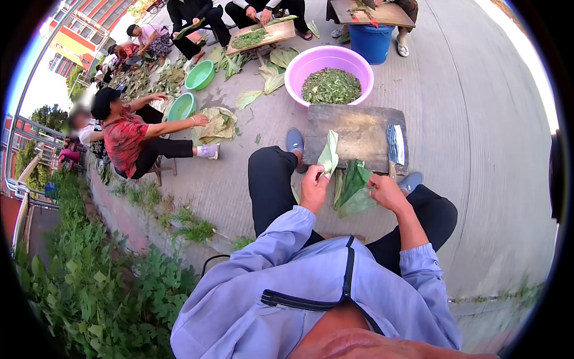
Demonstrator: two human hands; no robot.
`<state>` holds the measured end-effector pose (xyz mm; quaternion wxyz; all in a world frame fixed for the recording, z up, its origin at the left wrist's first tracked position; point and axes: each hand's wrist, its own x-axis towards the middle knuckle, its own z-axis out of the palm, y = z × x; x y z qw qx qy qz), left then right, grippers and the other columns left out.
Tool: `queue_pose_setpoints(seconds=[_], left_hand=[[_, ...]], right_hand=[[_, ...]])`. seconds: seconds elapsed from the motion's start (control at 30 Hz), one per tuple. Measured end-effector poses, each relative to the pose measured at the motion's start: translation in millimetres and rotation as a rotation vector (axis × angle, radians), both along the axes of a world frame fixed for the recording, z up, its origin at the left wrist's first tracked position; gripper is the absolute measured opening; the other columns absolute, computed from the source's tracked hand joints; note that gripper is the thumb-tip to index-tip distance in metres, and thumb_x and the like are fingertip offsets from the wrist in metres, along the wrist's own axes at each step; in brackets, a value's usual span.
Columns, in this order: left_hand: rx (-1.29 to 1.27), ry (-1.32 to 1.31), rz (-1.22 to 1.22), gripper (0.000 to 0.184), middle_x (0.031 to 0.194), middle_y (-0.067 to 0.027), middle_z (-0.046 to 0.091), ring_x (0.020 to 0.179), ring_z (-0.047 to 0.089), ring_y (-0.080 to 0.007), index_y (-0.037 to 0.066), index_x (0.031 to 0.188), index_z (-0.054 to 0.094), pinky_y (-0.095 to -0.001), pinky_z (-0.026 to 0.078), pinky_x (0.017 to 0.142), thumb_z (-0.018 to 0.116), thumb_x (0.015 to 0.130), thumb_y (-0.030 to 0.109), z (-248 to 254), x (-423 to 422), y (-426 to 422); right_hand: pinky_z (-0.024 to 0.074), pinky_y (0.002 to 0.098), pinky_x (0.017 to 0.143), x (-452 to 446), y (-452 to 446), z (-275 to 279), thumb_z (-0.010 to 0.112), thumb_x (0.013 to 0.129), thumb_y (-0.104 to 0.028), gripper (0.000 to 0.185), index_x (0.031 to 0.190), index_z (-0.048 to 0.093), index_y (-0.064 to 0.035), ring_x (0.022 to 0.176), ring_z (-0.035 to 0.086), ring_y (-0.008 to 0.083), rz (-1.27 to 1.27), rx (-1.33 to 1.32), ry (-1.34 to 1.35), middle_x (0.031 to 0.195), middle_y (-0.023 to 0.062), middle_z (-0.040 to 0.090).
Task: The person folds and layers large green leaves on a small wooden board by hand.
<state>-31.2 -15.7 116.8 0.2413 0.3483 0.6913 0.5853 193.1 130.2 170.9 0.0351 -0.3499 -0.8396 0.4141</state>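
Observation:
My left hand (314, 188) is closed around the lower end of a folded pale green leaf (329, 151), which points up over the near left part of the cutting board. With closed fingers, my right hand (385, 191) grips the edge of a large dark green leaf (357, 190) hanging between my knees. The worn wooden cutting board (353, 134) lies in front of me. On its right side rests a broad-bladed knife (395, 146), its handle toward me. Just beyond the board, a pink-purple basin (291, 75) holds chopped green leaves (330, 87).
A person in a red patterned top (124, 140) sits at left, reaching toward leaves (216, 124) on the ground. Green basins (200, 75) stand nearby. Across from me, people work at boards, one board (372, 13) above a blue bucket (369, 45). Plants (101, 287) grow at lower left.

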Motion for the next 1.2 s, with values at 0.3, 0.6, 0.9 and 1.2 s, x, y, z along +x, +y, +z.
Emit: queue_pose_setpoints(seconds=[0.3,0.6,0.9,1.2], left_hand=[[-0.142,0.499,-0.127,0.009,0.085,-0.0126,0.065,0.081,0.066,-0.0275,0.001,0.09,0.064,-0.0378,0.051,0.074,0.069,0.082,-0.001,-0.5,-23.4,39.1],[-0.437,0.009,-0.057,0.019,0.085,-0.0083,0.071,0.078,0.064,-0.0166,-0.003,0.093,0.069,-0.0344,0.052,0.072,0.078,0.077,0.003,-81.9,-51.8,42.1],[-0.459,-0.108,-0.174,0.02,0.083,-0.0051,0.072,0.071,0.064,-0.0141,0.0,0.095,0.073,-0.0338,0.051,0.066,0.079,0.083,0.013,-111.6,-62.4,57.1],[-0.516,-0.238,-0.163,0.015,0.082,-0.0045,0.068,0.072,0.063,-0.0165,0.004,0.091,0.068,-0.035,0.049,0.063,0.072,0.077,-0.002,-116.1,-69.0,81.2]], right_hand=[[0.0513,0.0519,0.08,3.0,3.5,-13.3,0.059,0.079,-0.003,0.019,0.096,0.067,-0.0001,0.094,0.067,0.0459,0.028,0.099,0.04,0.093,0.027,0.069],[0.0504,0.0539,0.077,11.3,3.0,-26.1,0.058,0.079,-0.003,0.016,0.093,0.065,-0.0005,0.09,0.067,0.0458,0.004,0.153,0.002,0.089,0.026,0.069],[0.0519,0.0554,0.078,13.5,-4.0,-13.1,0.058,0.082,-0.007,0.018,0.097,0.067,-0.0031,0.09,0.069,0.0444,0.004,0.182,-0.032,0.091,0.0253,0.071],[0.0527,0.0557,0.077,14.1,-6.7,-7.6,0.056,0.084,-0.007,0.017,0.096,0.068,-0.0039,0.089,0.069,0.0442,-0.001,0.213,-0.067,0.09,0.0251,0.071]])
